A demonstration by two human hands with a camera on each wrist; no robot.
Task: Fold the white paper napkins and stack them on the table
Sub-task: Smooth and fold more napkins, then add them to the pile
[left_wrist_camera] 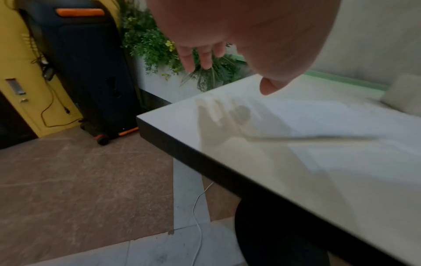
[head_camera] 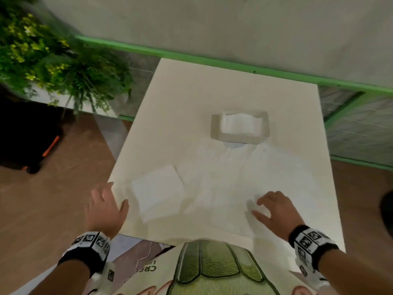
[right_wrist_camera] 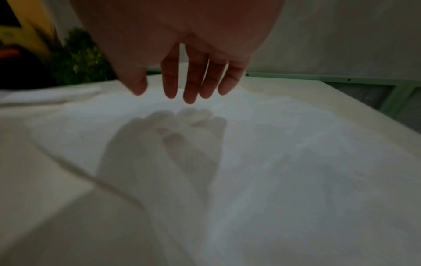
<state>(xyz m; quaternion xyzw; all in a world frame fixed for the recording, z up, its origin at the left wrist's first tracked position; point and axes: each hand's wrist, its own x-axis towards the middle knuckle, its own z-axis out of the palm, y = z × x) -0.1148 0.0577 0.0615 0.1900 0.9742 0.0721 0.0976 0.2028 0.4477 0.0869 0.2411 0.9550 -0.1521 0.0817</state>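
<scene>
A big flat white paper napkin lies under the loose, empty right hand. The folded white napkin stack sits beside the loose, empty left hand on the white bench.

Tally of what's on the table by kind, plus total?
Folded napkin stack: 1
Unfolded napkin sheet, spread flat: 1
Napkin holder, with napkins inside: 1
Total: 3
Both the left hand and right hand are empty.

A café-like room: napkin holder on white table, planter greenery.
</scene>
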